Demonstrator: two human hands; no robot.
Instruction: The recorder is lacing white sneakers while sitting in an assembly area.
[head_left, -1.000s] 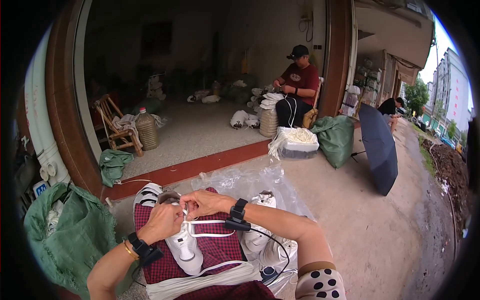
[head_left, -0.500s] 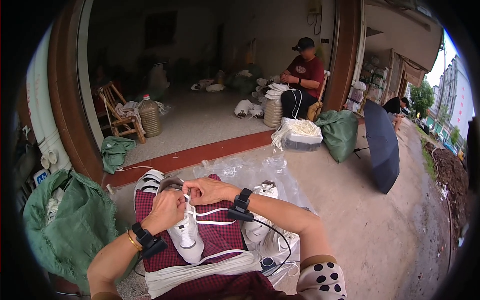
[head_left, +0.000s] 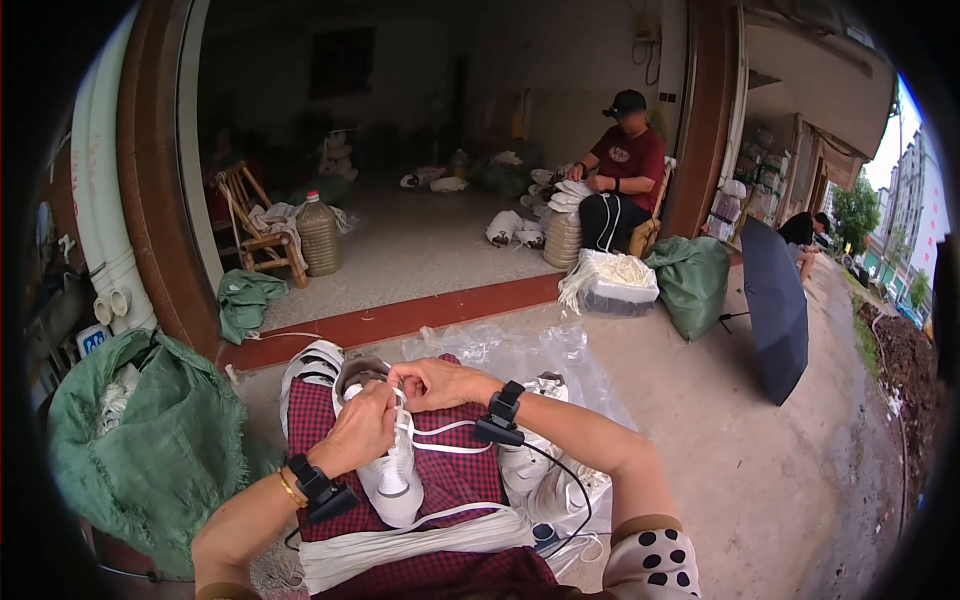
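A white sneaker [head_left: 395, 490] rests on the red checkered cloth [head_left: 460, 485] over my lap, toe toward me. My left hand [head_left: 362, 428] is closed at the shoe's upper eyelets, fingertips pinching a white shoelace [head_left: 445, 449]. My right hand [head_left: 440, 384] meets it from the right, thumb and forefinger pinched on the same lace by the tongue. The lace loops out to the right of the shoe. Fingers partly hide the eyelets. A bundle of white laces [head_left: 415, 552] lies across the cloth nearer to me.
More white sneakers [head_left: 525, 465] stand right of my lap, by clear plastic sheeting [head_left: 480, 340]. A green sack [head_left: 150, 450] is at left. Beyond are a box of laces [head_left: 615, 285], another green sack [head_left: 690, 285], a dark umbrella [head_left: 775, 310] and a seated person [head_left: 630, 165] handling white shoe parts.
The view has shifted slightly, so the scene sits a little to the right and mostly lower. My hands stay together at the eyelets. The seated person's hands have moved down to the white pieces.
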